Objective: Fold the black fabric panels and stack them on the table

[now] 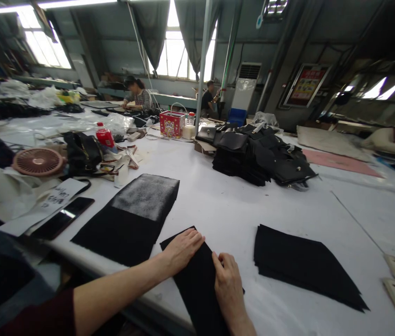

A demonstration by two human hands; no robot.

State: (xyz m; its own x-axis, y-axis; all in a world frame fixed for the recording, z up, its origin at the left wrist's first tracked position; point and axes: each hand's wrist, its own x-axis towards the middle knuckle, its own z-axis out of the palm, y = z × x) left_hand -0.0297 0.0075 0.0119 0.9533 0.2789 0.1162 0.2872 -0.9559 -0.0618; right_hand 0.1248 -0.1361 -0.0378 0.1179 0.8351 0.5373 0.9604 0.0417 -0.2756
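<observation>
A black fabric piece (197, 284) lies at the near edge of the white table (225, 205). My left hand (181, 249) rests flat on its upper left part, fingers together. My right hand (227, 280) lies on its right edge with the fingers curled over the cloth; whether it pinches the edge I cannot tell. To the left lies a longer black piece (127, 224) with a grey, shiny far half. On the right sits a flat stack of black fabric pieces (302, 266).
A black phone (62, 217) and paper notes lie at the left, beside a pink fan (38, 161), a black bag and a red-capped bottle. A pile of black bags (260, 154) sits mid-table. Other people work at the far end and far right.
</observation>
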